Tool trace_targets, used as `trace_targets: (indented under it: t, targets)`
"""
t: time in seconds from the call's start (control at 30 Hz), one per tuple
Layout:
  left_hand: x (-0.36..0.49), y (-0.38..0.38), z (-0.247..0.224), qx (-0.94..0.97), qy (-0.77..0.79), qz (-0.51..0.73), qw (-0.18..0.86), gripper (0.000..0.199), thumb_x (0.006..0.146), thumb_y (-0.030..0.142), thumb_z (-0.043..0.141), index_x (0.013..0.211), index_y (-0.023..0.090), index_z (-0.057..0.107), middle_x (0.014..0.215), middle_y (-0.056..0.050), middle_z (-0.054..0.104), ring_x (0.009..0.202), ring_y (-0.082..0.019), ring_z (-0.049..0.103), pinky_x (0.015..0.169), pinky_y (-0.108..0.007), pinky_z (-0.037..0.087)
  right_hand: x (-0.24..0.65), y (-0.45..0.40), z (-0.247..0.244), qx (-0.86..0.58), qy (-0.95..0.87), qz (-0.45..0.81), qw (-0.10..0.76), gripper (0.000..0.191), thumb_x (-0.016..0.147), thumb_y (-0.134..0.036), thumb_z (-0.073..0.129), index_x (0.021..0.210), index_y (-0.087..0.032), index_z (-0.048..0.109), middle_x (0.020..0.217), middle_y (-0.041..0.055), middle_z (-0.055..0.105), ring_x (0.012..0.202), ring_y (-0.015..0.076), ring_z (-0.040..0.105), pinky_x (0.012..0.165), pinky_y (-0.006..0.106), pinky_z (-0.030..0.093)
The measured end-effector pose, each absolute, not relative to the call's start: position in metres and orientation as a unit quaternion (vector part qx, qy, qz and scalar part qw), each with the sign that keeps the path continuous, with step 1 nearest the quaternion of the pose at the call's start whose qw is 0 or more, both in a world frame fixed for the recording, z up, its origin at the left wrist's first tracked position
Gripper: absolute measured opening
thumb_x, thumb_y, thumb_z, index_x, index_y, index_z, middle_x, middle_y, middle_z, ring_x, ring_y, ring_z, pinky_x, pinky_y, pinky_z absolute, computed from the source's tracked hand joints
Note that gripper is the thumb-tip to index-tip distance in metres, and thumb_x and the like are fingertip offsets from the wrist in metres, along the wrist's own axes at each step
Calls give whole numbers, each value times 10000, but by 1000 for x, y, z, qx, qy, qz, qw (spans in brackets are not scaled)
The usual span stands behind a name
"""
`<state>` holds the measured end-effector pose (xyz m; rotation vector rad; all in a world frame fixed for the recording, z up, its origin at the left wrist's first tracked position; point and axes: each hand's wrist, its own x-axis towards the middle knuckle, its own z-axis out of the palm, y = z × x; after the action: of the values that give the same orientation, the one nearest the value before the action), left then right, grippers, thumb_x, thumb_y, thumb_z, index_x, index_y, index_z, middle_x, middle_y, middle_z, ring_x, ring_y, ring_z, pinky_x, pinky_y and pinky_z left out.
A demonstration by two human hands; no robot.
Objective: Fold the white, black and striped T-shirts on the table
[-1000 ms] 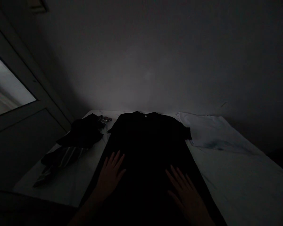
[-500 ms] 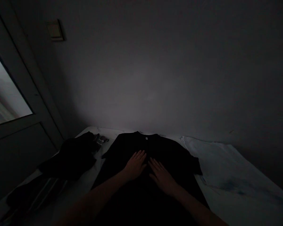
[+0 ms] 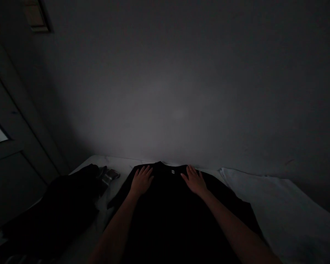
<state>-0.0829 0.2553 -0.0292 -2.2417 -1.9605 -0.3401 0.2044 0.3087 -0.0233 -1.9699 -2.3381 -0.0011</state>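
The left grip [image 3: 141, 180] and right grip [image 3: 194, 179] are both fully open, palms down with fingers spread, pressing on nothing more than the shoulders of a black T-shirt [image 3: 170, 220] at 10 and 2 o'clock from its collar [image 3: 160, 165]. Neither has hold of cloth. The shirt lies spread flat and unfolded, neck at 12 o'clock; no fold shows, though its lower part is lost in darkness. The white surface [image 3: 110, 163] under it ends at a wall [image 3: 165, 91] just past the collar, leaving little room at 12 o'clock. At 9 o'clock, a dark clothes pile [image 3: 63, 201] and striped cloth [image 3: 108, 176] sit close by. More open room lies at 3 o'clock, toward a white cloth [image 3: 280, 209].
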Motion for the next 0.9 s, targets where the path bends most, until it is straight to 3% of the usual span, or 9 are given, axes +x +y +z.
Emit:
trace_targets:
  t: [0.13,0.3,0.43,0.53,0.67,0.8,0.9]
  targets:
    - [-89,254,-28,-732,-668,-119,61,483,1004,422,378,1466,302,446,1554,-40,396,1443,-273,341,1175,-521,271,191,308,-33,-675,-737,6,41,712,997,-564,195,1576,-150,176,1638,101,137,1494,294,170,1185,552,169]
    - [-94,256,-23,-709,-692,-127,43,491,991,449,426,1457,299,465,1568,-43,372,1461,-311,294,1184,-508,248,199,307,-33,-675,-737,3,38,671,1005,-537,192,1582,-196,152,1642,76,128,1494,284,176,1185,550,170]
    - [-103,252,-2,-684,-716,-139,-12,452,967,325,500,1404,209,513,1537,-116,418,1418,-266,386,1164,-415,307,190,303,-20,-696,-716,-9,46,654,1007,-489,296,1550,-126,275,1609,165,234,1479,332,213,1169,575,182]
    - [-123,247,20,-611,-777,-139,-60,413,965,287,480,1352,152,530,1427,-171,530,1308,-258,520,1063,-360,415,163,303,-5,-670,-733,-33,115,544,985,-378,415,1417,-57,489,1500,237,423,1403,351,373,1145,515,268]
    - [-156,238,36,-555,-816,-102,-123,405,842,303,658,1210,137,616,1276,-191,638,1190,-307,609,939,-359,483,95,302,10,-511,-833,75,196,386,987,-243,385,1290,-174,614,1308,122,639,1203,215,591,1050,347,418]
    - [-172,234,32,-554,-803,-109,-190,253,693,246,775,921,157,712,1043,-129,743,1052,-294,676,813,-300,507,34,299,3,-440,-872,123,175,402,965,-235,458,1340,-179,591,1400,106,579,1288,196,532,1093,327,382]
    - [-173,237,26,-554,-778,-155,-252,122,648,212,774,699,133,696,756,-91,740,875,-286,707,713,-290,505,16,299,-13,-443,-881,107,128,469,996,-337,425,1435,-188,500,1527,121,424,1414,237,383,1159,421,289]
